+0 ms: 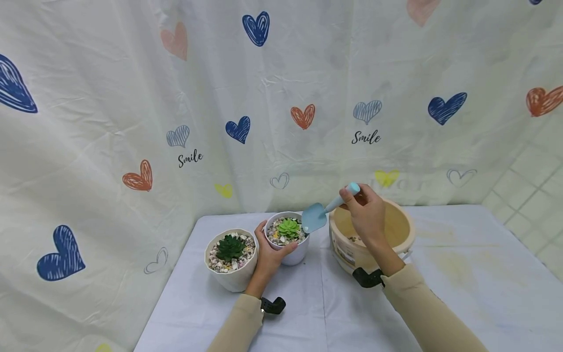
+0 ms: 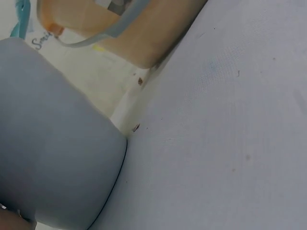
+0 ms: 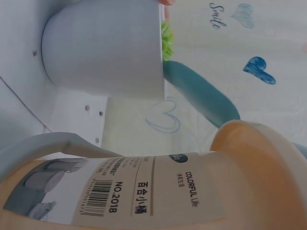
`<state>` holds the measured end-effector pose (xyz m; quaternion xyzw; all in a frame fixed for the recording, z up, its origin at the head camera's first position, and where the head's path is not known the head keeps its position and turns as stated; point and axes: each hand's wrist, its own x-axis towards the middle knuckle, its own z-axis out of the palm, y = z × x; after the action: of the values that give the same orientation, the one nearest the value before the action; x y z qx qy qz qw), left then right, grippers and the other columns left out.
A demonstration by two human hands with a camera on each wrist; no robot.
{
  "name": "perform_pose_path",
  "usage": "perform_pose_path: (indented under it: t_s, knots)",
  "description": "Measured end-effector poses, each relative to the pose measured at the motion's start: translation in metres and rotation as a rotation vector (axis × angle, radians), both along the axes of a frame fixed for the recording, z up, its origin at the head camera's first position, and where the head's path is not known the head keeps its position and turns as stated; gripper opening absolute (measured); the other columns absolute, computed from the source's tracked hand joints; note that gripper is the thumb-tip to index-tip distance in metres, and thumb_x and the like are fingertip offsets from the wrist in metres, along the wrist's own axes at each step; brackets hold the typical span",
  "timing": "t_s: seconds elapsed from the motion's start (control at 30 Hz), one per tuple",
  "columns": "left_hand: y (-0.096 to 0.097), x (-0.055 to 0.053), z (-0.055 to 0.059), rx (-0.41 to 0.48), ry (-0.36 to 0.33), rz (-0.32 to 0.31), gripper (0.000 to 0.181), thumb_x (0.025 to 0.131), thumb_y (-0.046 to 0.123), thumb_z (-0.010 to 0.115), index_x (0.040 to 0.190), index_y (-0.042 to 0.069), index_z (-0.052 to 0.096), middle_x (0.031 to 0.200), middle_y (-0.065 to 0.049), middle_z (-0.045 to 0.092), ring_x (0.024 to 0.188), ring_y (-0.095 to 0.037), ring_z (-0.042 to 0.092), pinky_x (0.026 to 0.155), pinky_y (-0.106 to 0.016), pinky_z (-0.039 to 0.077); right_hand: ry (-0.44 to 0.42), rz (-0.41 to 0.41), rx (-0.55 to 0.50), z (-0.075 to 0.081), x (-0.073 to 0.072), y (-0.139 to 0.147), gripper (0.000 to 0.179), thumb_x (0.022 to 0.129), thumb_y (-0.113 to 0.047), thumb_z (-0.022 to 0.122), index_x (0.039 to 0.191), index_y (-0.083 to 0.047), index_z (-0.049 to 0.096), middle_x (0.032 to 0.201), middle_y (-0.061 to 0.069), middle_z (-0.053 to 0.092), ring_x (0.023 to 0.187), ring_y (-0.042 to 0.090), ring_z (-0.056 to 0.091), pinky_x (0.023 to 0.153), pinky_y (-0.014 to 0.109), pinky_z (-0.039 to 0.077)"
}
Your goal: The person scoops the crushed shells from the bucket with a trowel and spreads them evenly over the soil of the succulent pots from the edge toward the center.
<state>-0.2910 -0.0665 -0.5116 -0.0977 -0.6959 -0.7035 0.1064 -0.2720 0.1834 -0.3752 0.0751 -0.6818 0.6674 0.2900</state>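
My left hand (image 1: pixel 267 258) grips a small white pot (image 1: pixel 295 256), thumb and fingers spread round its near-left side. In the pot a bright green succulent (image 1: pixel 289 228) sits among mixed pebbles. My right hand (image 1: pixel 368 214) holds a small light-blue trowel (image 1: pixel 314 218) by its handle, over the left rim of a beige bucket. The trowel's blade slants down to the pot's right rim, with a pale pebble at its tip. In the right wrist view the blade (image 3: pixel 201 93) meets the pot's rim beside the green leaves. The left wrist view shows mostly the pot's wall (image 2: pixel 57 129).
The beige bucket (image 1: pixel 400 220), with a little gravel inside, stands right of the pot; its printed label (image 3: pixel 144 189) and grey handle (image 3: pixel 62 143) show up close. A cream pot (image 1: pixel 235 281) with a dark green succulent stands at left. Behind the white-covered table (image 1: pixel 352 322) hangs a heart-print curtain (image 1: pixel 308 161).
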Motion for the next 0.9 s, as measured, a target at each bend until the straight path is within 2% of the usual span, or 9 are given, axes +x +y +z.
perform_pose_path:
  t_s: [0.13, 0.23, 0.37, 0.5, 0.67, 0.9]
  knots:
    - [-0.0001, -0.0018, -0.0019, 0.015, 0.02, -0.017, 0.11, 0.074, 0.019, 0.091, 0.156, 0.015, 0.018, 0.157, -0.009, 0.035, 0.143, -0.026, 0.04, 0.117, -0.037, 0.034, 0.006, 0.004, 0.014, -0.0007, -0.0007, -0.0002, 0.029, 0.097, -0.022, 0.071, 0.115, 0.001, 0.067, 0.1, -0.003, 0.066, 0.09, 0.009, 0.071, 0.079, 0.026, 0.061]
    - [-0.0002, -0.0033, -0.0031, 0.037, 0.021, -0.039, 0.109, 0.075, 0.017, 0.09, 0.158, 0.016, 0.019, 0.158, -0.009, 0.033, 0.143, -0.027, 0.039, 0.116, -0.034, 0.035, 0.022, 0.001, 0.012, -0.001, -0.0015, 0.0, 0.03, 0.097, -0.02, 0.07, 0.116, 0.002, 0.067, 0.1, -0.001, 0.066, 0.09, 0.011, 0.071, 0.08, 0.028, 0.061]
    - [-0.0014, -0.0044, -0.0047, 0.048, 0.012, -0.064, 0.107, 0.076, 0.021, 0.088, 0.158, 0.025, 0.02, 0.16, -0.009, 0.03, 0.145, -0.028, 0.036, 0.118, -0.041, 0.032, 0.039, -0.008, 0.006, -0.0006, -0.0019, 0.0005, 0.029, 0.098, -0.02, 0.069, 0.115, 0.004, 0.066, 0.1, 0.001, 0.067, 0.089, 0.012, 0.071, 0.08, 0.028, 0.061]
    - [-0.0022, -0.0028, -0.0028, 0.029, 0.013, -0.066, 0.107, 0.078, 0.025, 0.085, 0.159, 0.024, 0.016, 0.161, -0.013, 0.028, 0.147, -0.032, 0.035, 0.119, -0.051, 0.028, 0.045, -0.022, -0.019, 0.0015, -0.0016, 0.0003, 0.025, 0.098, -0.016, 0.069, 0.114, 0.003, 0.067, 0.1, 0.001, 0.068, 0.088, 0.012, 0.071, 0.079, 0.027, 0.061]
    - [-0.0024, -0.0022, -0.0008, 0.031, 0.021, -0.067, 0.102, 0.078, 0.022, 0.082, 0.157, 0.021, 0.015, 0.16, -0.017, 0.028, 0.146, -0.034, 0.035, 0.12, -0.05, 0.026, 0.055, -0.047, -0.049, 0.003, -0.001, 0.0007, 0.02, 0.098, -0.011, 0.068, 0.112, 0.004, 0.067, 0.095, -0.004, 0.068, 0.086, 0.013, 0.071, 0.078, 0.028, 0.061]
    - [-0.0025, -0.0016, -0.0024, 0.002, 0.047, -0.075, 0.098, 0.082, 0.019, 0.069, 0.162, 0.015, 0.013, 0.164, -0.017, 0.02, 0.149, -0.036, 0.029, 0.12, -0.05, 0.026, 0.051, -0.074, -0.084, 0.0015, -0.0018, 0.0032, 0.019, 0.099, -0.014, 0.067, 0.111, 0.001, 0.067, 0.097, 0.001, 0.065, 0.086, 0.012, 0.07, 0.078, 0.026, 0.061]
